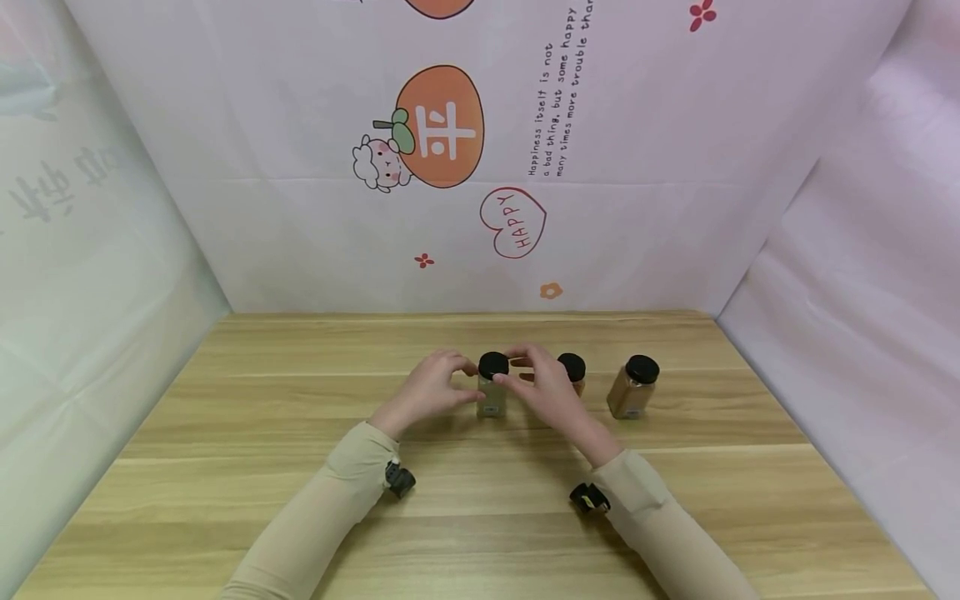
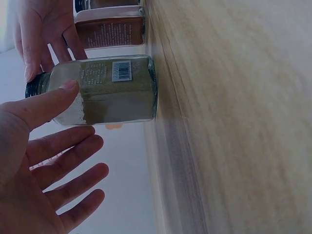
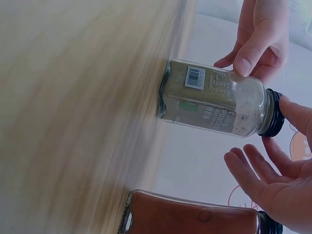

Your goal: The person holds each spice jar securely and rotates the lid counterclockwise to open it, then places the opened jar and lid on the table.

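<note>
A square glass jar of cumin powder (image 3: pixel 200 97) stands upright on the wooden table between the two hands. Its black lid (image 1: pixel 493 365) is on, and the pale green-brown powder fills only part of the glass. My right hand (image 1: pixel 546 385) has its thumb and index finger at opposite sides of the lid, its other fingers spread. From the left, my left hand (image 1: pixel 431 390) reaches the jar; its thumb (image 2: pixel 53 102) lies along the glass while the other fingers stay loosely extended beside it.
Right of the cumin stands a jar of reddish-brown powder (image 3: pixel 195 214), partly hidden by my right hand in the head view. Farther right is a black-lidded jar of brown powder (image 1: pixel 632 392). Printed white cloth (image 1: pixel 637 208) hangs behind the table's far edge.
</note>
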`<act>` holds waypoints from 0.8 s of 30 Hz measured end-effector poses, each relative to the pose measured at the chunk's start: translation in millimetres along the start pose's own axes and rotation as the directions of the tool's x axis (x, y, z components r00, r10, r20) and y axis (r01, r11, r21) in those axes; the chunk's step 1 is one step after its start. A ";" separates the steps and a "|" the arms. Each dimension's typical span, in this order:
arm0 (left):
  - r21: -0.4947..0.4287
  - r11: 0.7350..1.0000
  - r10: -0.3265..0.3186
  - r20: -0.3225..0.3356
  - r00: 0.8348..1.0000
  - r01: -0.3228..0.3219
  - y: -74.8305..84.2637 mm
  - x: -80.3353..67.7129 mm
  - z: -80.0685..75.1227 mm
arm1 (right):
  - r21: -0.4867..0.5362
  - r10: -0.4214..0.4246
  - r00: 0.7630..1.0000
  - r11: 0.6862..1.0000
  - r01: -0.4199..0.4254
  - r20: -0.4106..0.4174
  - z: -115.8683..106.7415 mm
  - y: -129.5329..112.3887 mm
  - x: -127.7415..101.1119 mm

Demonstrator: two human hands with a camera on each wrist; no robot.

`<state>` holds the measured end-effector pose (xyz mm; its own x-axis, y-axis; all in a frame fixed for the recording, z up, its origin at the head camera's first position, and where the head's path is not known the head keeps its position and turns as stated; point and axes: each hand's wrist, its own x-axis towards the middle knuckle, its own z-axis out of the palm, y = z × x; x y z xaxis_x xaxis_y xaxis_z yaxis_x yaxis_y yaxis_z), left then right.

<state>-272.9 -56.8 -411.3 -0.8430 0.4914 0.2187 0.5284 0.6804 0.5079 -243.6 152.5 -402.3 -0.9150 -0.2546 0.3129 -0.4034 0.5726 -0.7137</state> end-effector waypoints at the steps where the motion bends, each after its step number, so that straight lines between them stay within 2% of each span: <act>1: 0.001 1.000 0.000 -0.001 1.000 0.000 0.0 0.1 0.0 | 0.004 -0.002 1.000 1.000 0.002 0.001 0.0 0.3 0.1; 10: -0.006 1.000 -0.004 0.003 1.000 0.004 0.2 0.0 0.3 | 0.052 -0.028 0.999 0.998 0.026 0.042 -2.3 2.2 -0.2; 24: 0.019 1.000 -0.001 0.000 1.000 0.001 1.4 -0.1 -0.1 | 0.029 -0.062 0.991 0.998 0.059 0.120 -7.9 5.3 1.6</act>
<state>-272.1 -55.9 -410.6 -0.8435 0.4907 0.2186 0.5295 0.6910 0.4921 -247.2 161.3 -400.6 -0.8812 -0.3814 0.2791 -0.4565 0.5336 -0.7120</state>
